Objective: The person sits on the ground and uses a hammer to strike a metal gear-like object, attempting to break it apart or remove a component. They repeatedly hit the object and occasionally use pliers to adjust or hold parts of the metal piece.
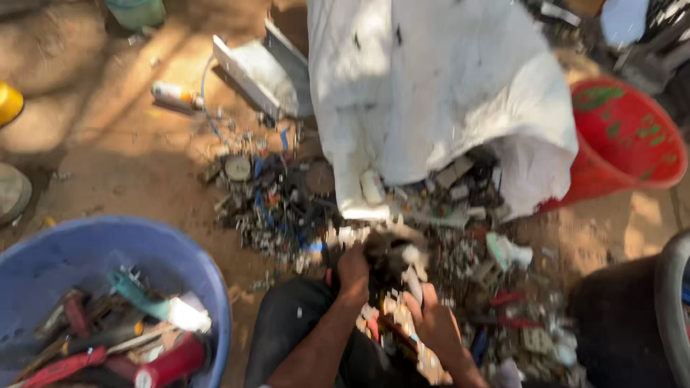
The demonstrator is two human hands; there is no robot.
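My left hand [353,271] and my right hand [433,321] reach into a pile of mixed scrap [402,237] on the dirt ground: small metal bits, wires, white and red plastic pieces. Both hands close on a dark clump of scrap [388,251] between them; the picture is blurred, so what exactly each grips is unclear. A big white sack [431,93] lies open just beyond the pile, with scrap spilling from its mouth. My dark trouser leg [287,338] is below the left hand.
A blue plastic basin [86,251] at the lower left holds tools with red and teal handles. A red bucket [625,144] stands at the right. A grey metal casing [259,72], a spray can [172,93] and a dark tyre-like rim [672,302] lie around.
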